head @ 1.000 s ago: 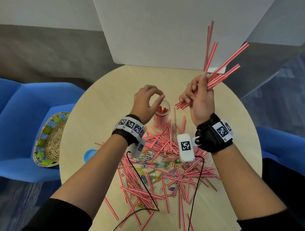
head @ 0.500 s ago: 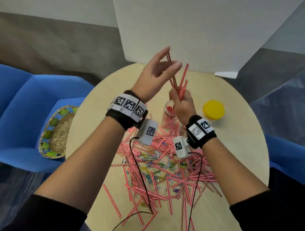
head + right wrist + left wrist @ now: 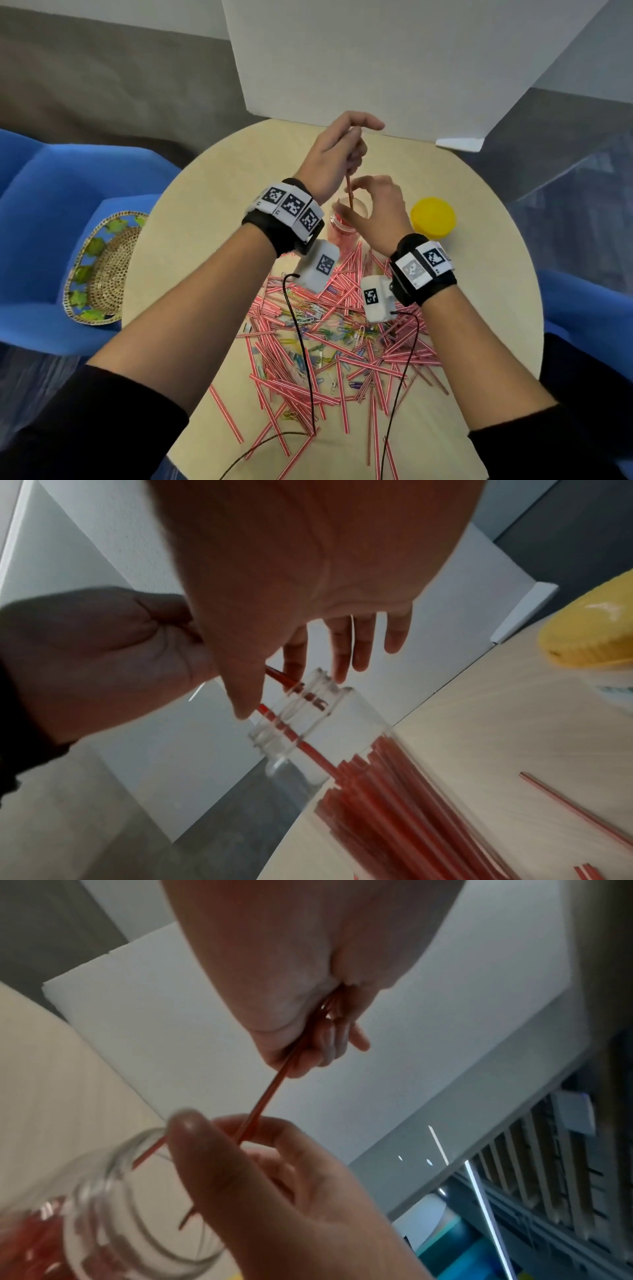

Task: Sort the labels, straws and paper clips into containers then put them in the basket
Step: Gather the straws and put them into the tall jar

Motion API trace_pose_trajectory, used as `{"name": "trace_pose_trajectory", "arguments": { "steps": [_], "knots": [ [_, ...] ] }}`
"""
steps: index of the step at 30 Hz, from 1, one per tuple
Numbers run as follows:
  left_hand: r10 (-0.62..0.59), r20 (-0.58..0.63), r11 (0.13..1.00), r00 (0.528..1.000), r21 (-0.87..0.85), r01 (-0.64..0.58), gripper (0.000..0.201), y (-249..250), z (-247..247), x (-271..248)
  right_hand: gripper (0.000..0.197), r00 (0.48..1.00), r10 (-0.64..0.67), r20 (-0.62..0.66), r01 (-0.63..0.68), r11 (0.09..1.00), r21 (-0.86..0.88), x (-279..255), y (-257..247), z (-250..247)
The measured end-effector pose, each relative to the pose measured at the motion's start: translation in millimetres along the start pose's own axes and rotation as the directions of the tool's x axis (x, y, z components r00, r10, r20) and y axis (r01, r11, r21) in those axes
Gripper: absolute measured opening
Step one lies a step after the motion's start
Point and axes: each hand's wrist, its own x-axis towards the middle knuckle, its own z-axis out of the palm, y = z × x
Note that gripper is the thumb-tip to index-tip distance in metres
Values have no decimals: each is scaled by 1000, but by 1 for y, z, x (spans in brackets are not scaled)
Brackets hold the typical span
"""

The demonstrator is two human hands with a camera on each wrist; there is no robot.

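Observation:
A clear jar (image 3: pixel 342 233) stands at the middle back of the round table (image 3: pixel 212 192), part filled with red straws (image 3: pixel 394 804). My left hand (image 3: pixel 334 154) is above it and grips the top of a thin bundle of red straws (image 3: pixel 350 193), whose lower ends reach into the jar's mouth (image 3: pixel 143 1150). My right hand (image 3: pixel 373 205) hovers at the jar's rim with fingers (image 3: pixel 342 653) nearly straight and thumb beside the bundle, gripping nothing. Loose red-striped straws (image 3: pixel 342 370) mixed with coloured paper clips (image 3: pixel 329 334) cover the table's near half.
A yellow lid (image 3: pixel 433 217) lies right of the jar. The woven basket (image 3: pixel 102 270) rests on a blue chair (image 3: pixel 51 212) to the left. A white board (image 3: pixel 394 61) stands behind the table. Wrist camera cables trail over the pile.
The straw bundle passed from my right hand to my left. The left hand brought it down into the jar, and the right hand let go and stays by the rim.

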Motion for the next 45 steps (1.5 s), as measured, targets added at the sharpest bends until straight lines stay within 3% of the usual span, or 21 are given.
{"name": "trace_pose_trajectory", "arguments": {
  "steps": [3,7,10,14,16,18,20,21,26,31,33,37,39,42,45],
  "knots": [
    [-29,-7,998,1000,-48,28,29,-4,1,0,31,993,-6,-117,19,994,111,-11,9,-7],
    [-31,65,993,997,117,24,32,-13,1,-3,13,977,-1,-214,52,971,233,-28,13,-16],
    [-69,121,980,990,193,45,33,-18,3,-6,11,979,45,-199,14,958,287,-37,19,-20],
    [-24,26,989,999,148,20,35,-10,4,-11,5,946,211,-247,-121,934,337,-58,37,-31],
    [9,-8,998,1000,70,-9,33,-1,1,-10,6,932,320,-169,-283,936,210,-75,55,-32],
    [31,3,999,1000,-13,-31,32,6,-3,-10,20,889,456,46,-453,890,-52,-93,72,-23],
    [35,14,998,999,-56,-34,31,8,-4,-11,44,807,538,243,-495,841,-218,-110,81,-5],
    [32,13,997,999,-65,-31,30,7,-3,-12,54,792,534,295,-481,844,-238,-117,81,5],
    [8,-17,997,1000,-72,-9,28,3,2,-19,72,874,381,301,-310,915,-257,-131,64,49],
    [60,-72,995,996,-72,-65,28,9,3,-21,80,925,304,226,-241,933,-266,-124,55,66],
    [68,-69,995,995,-68,-72,27,11,1,-19,74,923,325,206,-266,926,-267,-118,54,65],
    [92,-78,990,993,-103,-100,27,19,3,-19,34,886,373,274,-282,905,-320,-113,55,68],
    [101,-64,985,993,-136,-109,25,23,8,-21,25,884,374,282,-293,911,-289,-113,56,69],
    [57,4,983,998,-175,-56,23,20,16,-25,27,883,382,274,-310,911,-272,-111,59,69],
    [-11,34,989,999,-148,16,23,7,19,-28,42,883,382,273,-297,905,-305,-110,61,71]
  ]
}}
